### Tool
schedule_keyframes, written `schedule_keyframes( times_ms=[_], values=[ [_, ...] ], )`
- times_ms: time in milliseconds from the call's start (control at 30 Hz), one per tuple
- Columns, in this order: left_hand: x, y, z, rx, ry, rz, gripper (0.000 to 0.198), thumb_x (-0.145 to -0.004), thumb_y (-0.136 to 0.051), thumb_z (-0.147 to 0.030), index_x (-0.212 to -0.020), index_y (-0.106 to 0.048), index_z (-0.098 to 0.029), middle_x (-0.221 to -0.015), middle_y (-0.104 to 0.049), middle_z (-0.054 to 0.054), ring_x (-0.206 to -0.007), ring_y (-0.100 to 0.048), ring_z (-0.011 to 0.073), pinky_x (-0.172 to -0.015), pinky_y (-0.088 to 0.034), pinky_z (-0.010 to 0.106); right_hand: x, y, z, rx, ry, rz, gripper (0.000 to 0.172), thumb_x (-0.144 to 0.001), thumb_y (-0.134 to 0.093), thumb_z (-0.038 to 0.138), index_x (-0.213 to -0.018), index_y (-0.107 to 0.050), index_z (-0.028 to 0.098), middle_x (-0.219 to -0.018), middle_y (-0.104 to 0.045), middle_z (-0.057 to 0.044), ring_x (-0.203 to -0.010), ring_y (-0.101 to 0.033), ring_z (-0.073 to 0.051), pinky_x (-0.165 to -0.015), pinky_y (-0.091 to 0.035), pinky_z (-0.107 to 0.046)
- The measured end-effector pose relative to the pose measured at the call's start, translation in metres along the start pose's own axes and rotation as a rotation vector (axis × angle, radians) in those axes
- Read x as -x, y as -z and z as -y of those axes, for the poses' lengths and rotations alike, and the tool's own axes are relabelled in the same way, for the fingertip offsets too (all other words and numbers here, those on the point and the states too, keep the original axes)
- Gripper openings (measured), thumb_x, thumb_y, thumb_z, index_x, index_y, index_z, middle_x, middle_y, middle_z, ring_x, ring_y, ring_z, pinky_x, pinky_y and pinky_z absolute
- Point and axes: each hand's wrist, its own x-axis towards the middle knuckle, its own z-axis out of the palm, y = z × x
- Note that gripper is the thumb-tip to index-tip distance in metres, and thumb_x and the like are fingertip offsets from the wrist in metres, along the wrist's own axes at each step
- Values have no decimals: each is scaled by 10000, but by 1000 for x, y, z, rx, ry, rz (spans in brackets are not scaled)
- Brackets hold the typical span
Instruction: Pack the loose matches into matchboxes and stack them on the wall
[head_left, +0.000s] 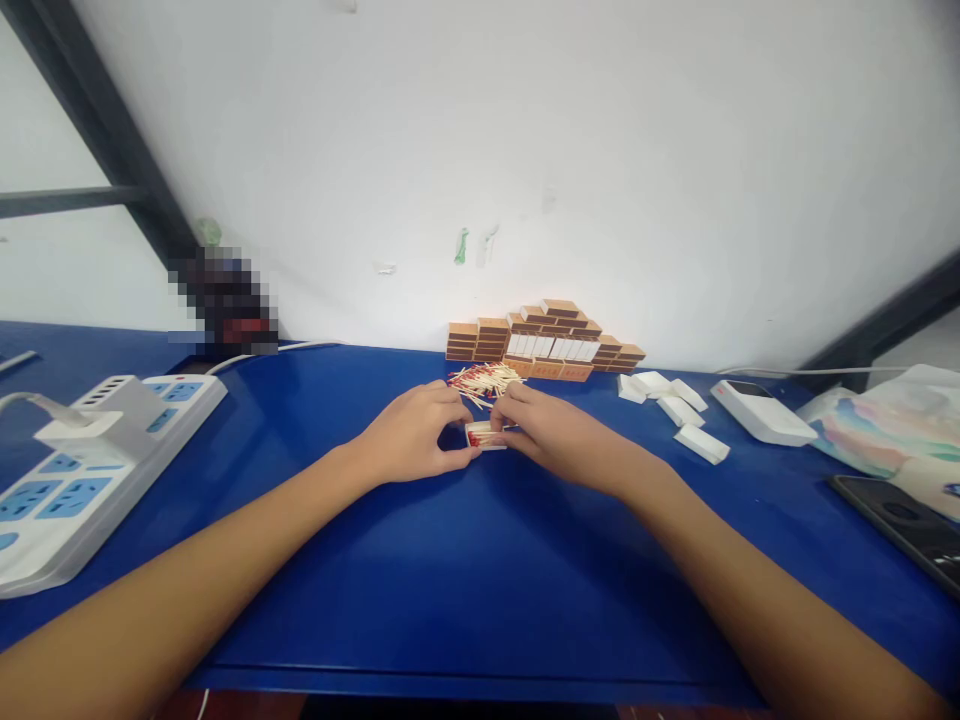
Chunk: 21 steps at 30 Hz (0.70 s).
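A small white matchbox tray [493,447] lies on the blue table between my hands, with several red-tipped matches [481,435] in it. My left hand [417,436] grips the tray's left end between thumb and fingers. Over the right end, my right hand [553,434] is closed in a pinch at the matches; its fingers hide part of the tray. Just behind the tray lies a loose heap of matches [484,380], red tips pointing various ways.
Brown matchboxes [551,325] are stacked against the wall. Several white trays [681,410] lie to the right, near a white device [761,412], a plastic packet [862,430] and a phone [900,515]. At the left is a power strip [112,480].
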Motion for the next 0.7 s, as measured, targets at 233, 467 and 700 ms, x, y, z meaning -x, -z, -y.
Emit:
schedule_keyframes(
  times_ms=[233, 467, 700],
  values=[
    [1, 1, -3, 11, 6, -3, 271, -938, -675, -454, -962, -716, -187, -924, -711, 54, -909, -626, 224, -830, -504, 374, -1, -1, 3, 35, -32, -5, 53, -1012, -591, 206, -1021, -643, 200, -1067, -611, -71, -884, -596, -188, -746, -442, -294],
    [1, 4, 8, -14, 46, -3, 255, -913, -704, -431, -1003, -738, -196, -951, -707, 64, -940, -619, 237, -837, -512, 379, 0, 6, -12, 26, -15, -70, 86, -994, -589, 181, -961, -667, 196, -1010, -622, -64, -879, -594, -191, -758, -425, -296],
    [-1, 9, 9, -3, 46, 13, 255, -903, -717, -408, -1046, -750, -199, -972, -711, 63, -947, -619, 233, -862, -516, 381, 0, 12, -49, 43, -152, -16, 69, -945, -661, 239, -988, -688, 191, -967, -651, -70, -847, -577, -204, -722, -402, -295]
  ],
)
